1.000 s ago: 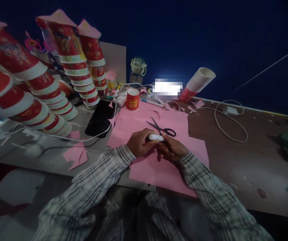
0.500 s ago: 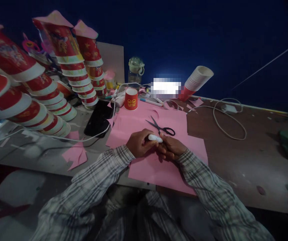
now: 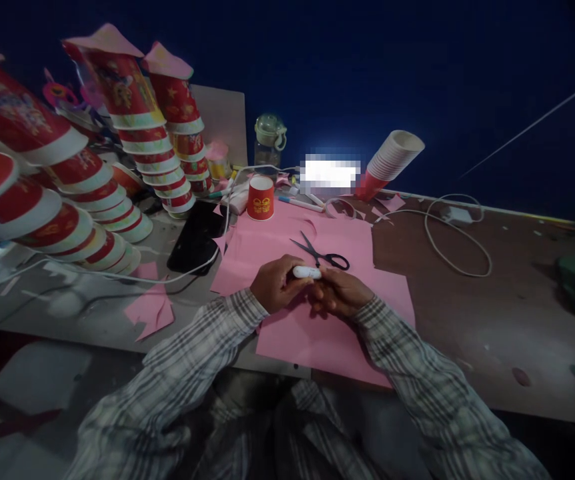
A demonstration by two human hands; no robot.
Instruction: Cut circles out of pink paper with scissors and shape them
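Between my two hands is a small white rounded object (image 3: 307, 273), its exact kind unclear. My left hand (image 3: 278, 283) is closed around its left end, thumb below and fingers above. My right hand (image 3: 341, 291) grips its right end with thumb and forefinger, the other fingers curled beneath. Both hands are over pink paper sheets (image 3: 337, 340). Just beyond them lie black-handled scissors (image 3: 323, 255), blades partly open and pointing away to the left. Farther back, a red paper cup (image 3: 261, 199) with a gold print stands upside down on the paper.
Towers of red and white cups (image 3: 160, 167) with pink cone tops rise on the left. A black phone (image 3: 195, 237) and pink scraps (image 3: 151, 310) lie nearby. Behind are a bottle (image 3: 268, 141), a leaning cup stack (image 3: 392, 160) and a white cable (image 3: 430, 243).
The white object has tilted closer to level and moved slightly left. My right fingers have shifted up against its end. The scissors and paper stay put.
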